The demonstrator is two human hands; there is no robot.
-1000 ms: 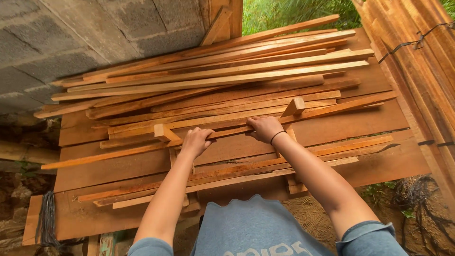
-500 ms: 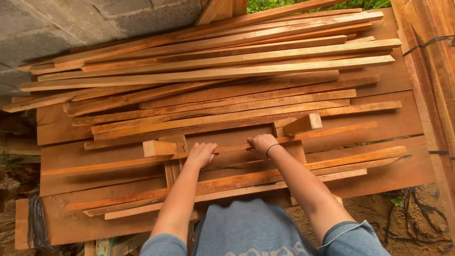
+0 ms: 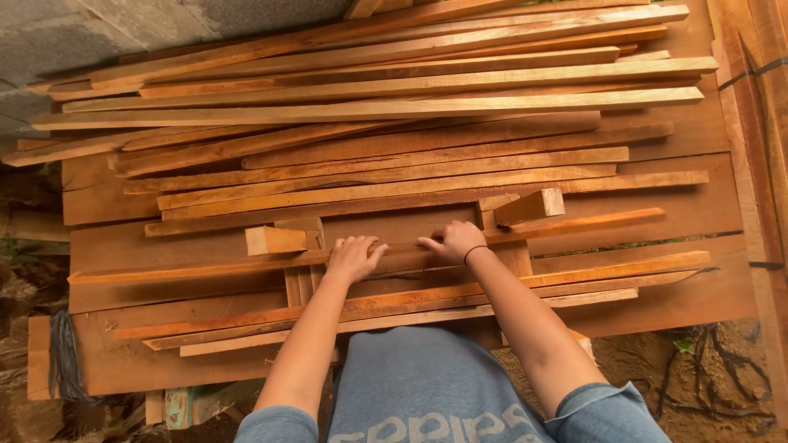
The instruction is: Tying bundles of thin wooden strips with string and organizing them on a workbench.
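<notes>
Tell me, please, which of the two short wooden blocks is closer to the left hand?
The pale short block just up-left of the left hand, lying roughly level. The other short block sits tilted beyond the right hand.

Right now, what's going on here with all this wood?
A person stands over a stack of wooden planks and handles one long thin wooden strip lying across it. The left hand and right hand both rest on the strip near its middle, fingers over its far edge. Short wooden blocks sit beside each hand. Behind lies a loose pile of similar strips, reaching back to a grey block wall.
</notes>
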